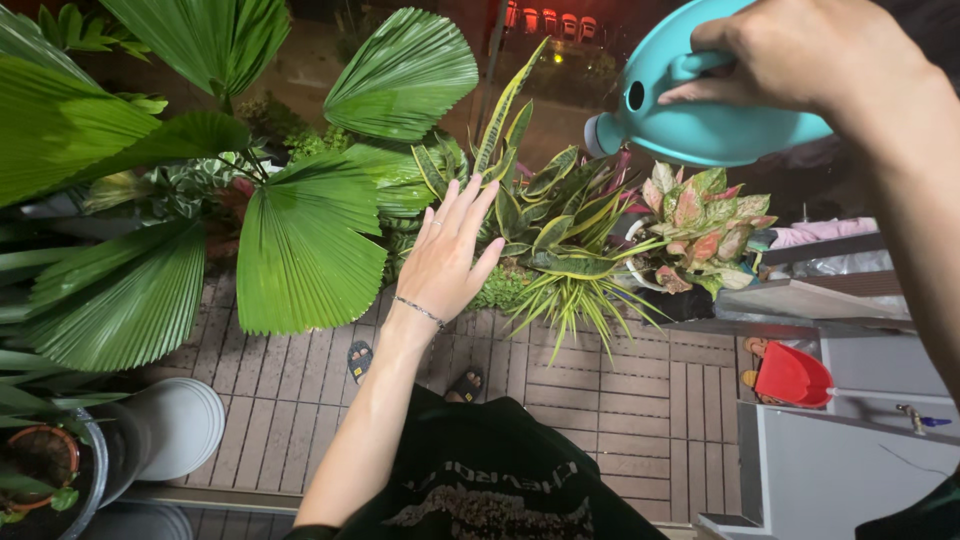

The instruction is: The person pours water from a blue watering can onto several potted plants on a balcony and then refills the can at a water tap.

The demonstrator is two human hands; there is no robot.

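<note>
My left hand [447, 252] is raised flat with its fingers spread and nothing in it, reaching toward the striped green-and-yellow leaves of a potted plant [560, 225]. A thin bracelet circles its wrist. My right hand [790, 55] grips the handle of a turquoise watering can [690, 120], held high at the upper right above a pink-and-green leafy plant [705, 225]. The can's opening points left.
Large fan palm leaves [300, 250] fill the left half. White pots [175, 425] and a brown pot [40, 455] stand at the lower left. Wooden deck tiles [600, 400] cover the floor. A red scoop [792, 376] lies by a grey sink unit [850, 450] on the right.
</note>
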